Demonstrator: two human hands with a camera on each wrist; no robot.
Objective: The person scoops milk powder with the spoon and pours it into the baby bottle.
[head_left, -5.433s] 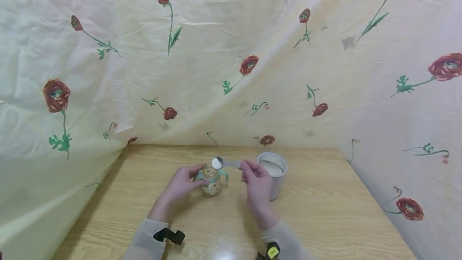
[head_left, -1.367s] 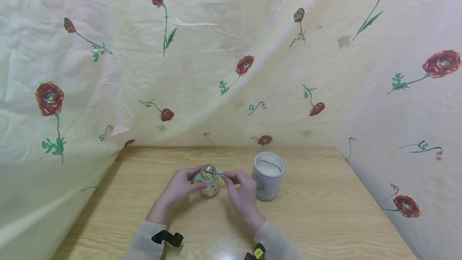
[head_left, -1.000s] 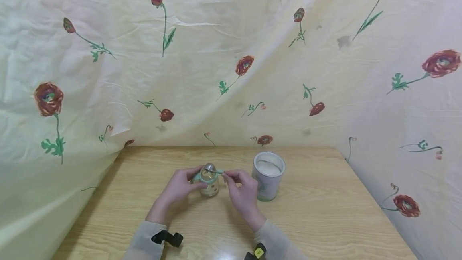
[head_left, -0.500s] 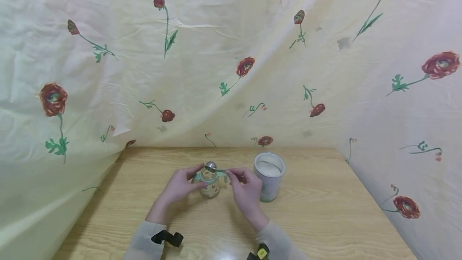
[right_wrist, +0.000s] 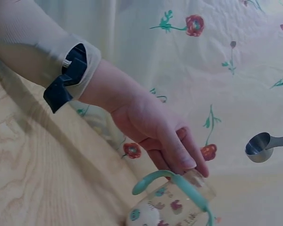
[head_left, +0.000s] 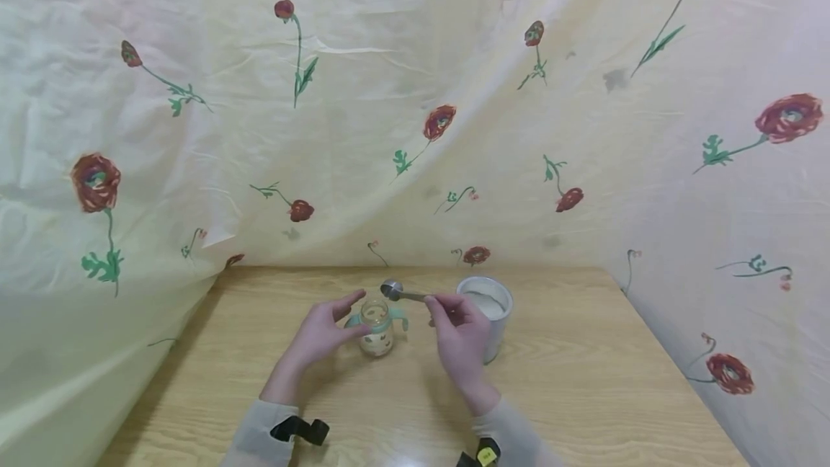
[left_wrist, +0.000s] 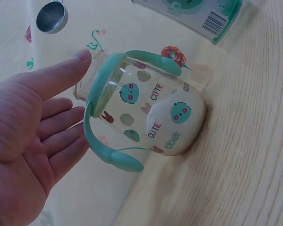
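Observation:
A clear baby bottle (head_left: 377, 342) with mint-green handles and cartoon prints stands uncapped on the table. White powder lies inside it, seen in the left wrist view through the bottle wall (left_wrist: 151, 106). My left hand (head_left: 322, 328) is beside the neck, fingers loosely extended; its thumb (left_wrist: 70, 70) is at the neck, though contact is unclear. Between thumb and fingers, my right hand (head_left: 463, 330) pinches the handle of a metal measuring spoon (head_left: 392, 290). The spoon's bowl is raised right of the bottle mouth; in the right wrist view the bowl (right_wrist: 260, 149) appears empty.
A tall can (head_left: 498, 326) of white powder stands open behind my right hand, which partly hides it. The wooden table (head_left: 570, 380) meets a flower-printed cloth (head_left: 363, 128) at the back and sides.
Powder in the spoon earlier is gone from view. The spoon tipped over the bottle mouth, then lifted rightward and turned upright again. My left fingers have loosened from the bottle neck.

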